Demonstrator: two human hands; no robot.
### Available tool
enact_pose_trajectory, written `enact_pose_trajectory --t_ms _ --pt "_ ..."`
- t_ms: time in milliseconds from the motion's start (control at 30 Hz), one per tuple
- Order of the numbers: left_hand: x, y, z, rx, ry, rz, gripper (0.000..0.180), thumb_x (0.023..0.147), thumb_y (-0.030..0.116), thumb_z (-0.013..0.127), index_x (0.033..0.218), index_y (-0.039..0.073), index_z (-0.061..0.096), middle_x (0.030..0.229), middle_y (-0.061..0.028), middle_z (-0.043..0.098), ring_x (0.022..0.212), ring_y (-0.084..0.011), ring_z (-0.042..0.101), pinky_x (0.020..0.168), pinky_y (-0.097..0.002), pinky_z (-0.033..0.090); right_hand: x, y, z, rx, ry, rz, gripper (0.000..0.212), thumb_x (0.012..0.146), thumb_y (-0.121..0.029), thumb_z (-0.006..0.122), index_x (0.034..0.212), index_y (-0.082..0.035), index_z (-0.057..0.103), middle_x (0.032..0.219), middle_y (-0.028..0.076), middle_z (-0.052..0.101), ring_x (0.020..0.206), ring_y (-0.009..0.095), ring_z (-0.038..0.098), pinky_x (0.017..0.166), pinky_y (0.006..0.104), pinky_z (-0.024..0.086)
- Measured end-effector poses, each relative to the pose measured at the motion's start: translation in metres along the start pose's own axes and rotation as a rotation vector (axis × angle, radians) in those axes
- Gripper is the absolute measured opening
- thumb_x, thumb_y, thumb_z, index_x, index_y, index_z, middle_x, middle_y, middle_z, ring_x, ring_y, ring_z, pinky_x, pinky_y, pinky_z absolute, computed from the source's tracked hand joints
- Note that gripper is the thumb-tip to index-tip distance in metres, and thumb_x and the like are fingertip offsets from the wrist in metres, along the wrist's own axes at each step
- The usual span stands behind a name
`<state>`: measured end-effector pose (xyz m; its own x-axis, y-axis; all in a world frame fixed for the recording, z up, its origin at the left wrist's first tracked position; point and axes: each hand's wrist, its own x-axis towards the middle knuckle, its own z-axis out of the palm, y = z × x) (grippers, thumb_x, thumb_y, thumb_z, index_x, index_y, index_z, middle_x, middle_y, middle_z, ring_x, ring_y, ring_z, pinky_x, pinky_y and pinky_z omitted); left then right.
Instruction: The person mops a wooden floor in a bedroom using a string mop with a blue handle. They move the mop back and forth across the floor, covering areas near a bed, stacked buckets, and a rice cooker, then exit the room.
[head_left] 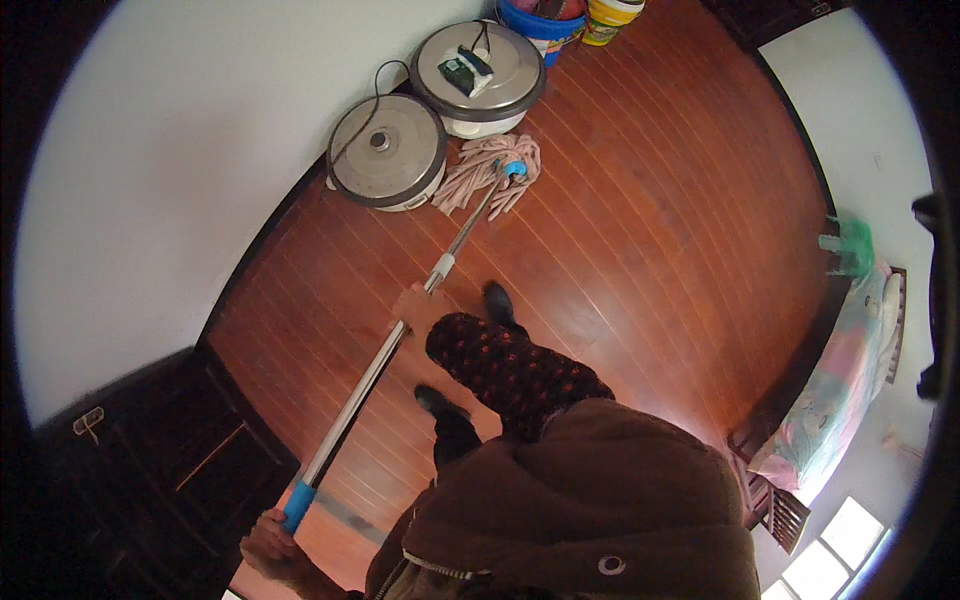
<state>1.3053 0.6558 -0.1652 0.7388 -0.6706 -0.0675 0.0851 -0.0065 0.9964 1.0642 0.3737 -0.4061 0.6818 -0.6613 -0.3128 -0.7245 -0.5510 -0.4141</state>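
A mop with a silver and white pole (360,395) runs slantwise across the view. My left hand (270,547) is closed around the blue grip at its upper end, low in the picture. Farther along, my right hand (417,306), in a dark sleeve with red dots, wraps round the pole just below a white collar. Pinkish-beige strands of the mop head (470,172), joined by a blue connector, lie spread on the wooden floor (650,230). They lie close beside two round lidded electric pans (385,155).
On the far pan lid (500,85) rests a dark green and white packet (465,72). Beyond stand a blue bucket (550,30) and a yellow tub (608,22). A dark door (150,470) is at left; a covered bed (830,380) and green translucent container (852,247) are at right.
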Motion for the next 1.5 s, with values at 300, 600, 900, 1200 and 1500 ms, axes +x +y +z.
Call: enact_pose_trajectory --t_ms 300,600,900,1200,1500 --pt "0.046 -0.048 0.250 -0.128 -0.321 0.069 0.050 0.096 0.036 0.048 0.055 0.009 0.042 0.052 -0.0036 0.045 0.052 -0.0162 0.046 0.079 -0.0448 0.046 0.037 0.242 -0.104 -0.249 0.260 0.127 0.010 0.075 -0.024 0.069 0.073 -0.016 0.065 0.085 0.006 0.060 0.090 0.028 0.056 0.075 0.0413 0.048" --pt "0.111 0.011 0.331 -0.291 -0.504 0.121 0.043 0.094 0.016 0.047 0.052 0.011 0.036 0.044 -0.0038 0.040 0.041 -0.0171 0.041 0.062 -0.0426 0.047 -0.007 0.271 -0.157 -0.270 0.416 0.389 0.031 0.079 -0.038 0.069 0.066 -0.011 0.061 0.075 0.011 0.060 0.082 0.032 0.057 0.074 0.0467 0.043" --pt "0.172 0.060 0.199 -0.519 -0.595 -0.051 0.045 0.104 0.025 0.036 0.061 0.013 0.039 0.045 -0.0011 0.032 0.035 -0.0111 0.029 0.046 -0.0291 0.037 -0.127 0.060 -0.050 0.236 0.240 0.449 0.027 0.070 -0.032 0.073 0.067 -0.011 0.057 0.071 0.012 0.061 0.075 0.035 0.062 0.067 0.0463 0.046" --pt "0.152 0.077 0.050 -0.652 -0.717 0.176 0.034 0.101 0.026 0.041 0.068 0.017 0.039 0.053 0.0037 0.033 0.043 -0.0109 0.030 0.053 -0.0293 0.030 -0.074 -0.017 -0.045 0.212 0.227 0.155 0.021 0.081 -0.032 0.065 0.079 -0.011 0.060 0.079 0.010 0.066 0.077 0.033 0.063 0.072 0.0450 0.043" --pt "0.150 0.045 0.136 -0.923 -0.182 -0.072 0.031 0.099 0.033 0.045 0.073 0.016 0.044 0.067 0.0019 0.039 0.062 -0.0155 0.045 0.071 -0.0317 0.038 0.035 0.132 -0.148 -0.023 0.127 0.148 0.032 0.091 -0.040 0.051 0.076 -0.015 0.063 0.076 0.006 0.064 0.076 0.027 0.062 0.073 0.0415 0.039"
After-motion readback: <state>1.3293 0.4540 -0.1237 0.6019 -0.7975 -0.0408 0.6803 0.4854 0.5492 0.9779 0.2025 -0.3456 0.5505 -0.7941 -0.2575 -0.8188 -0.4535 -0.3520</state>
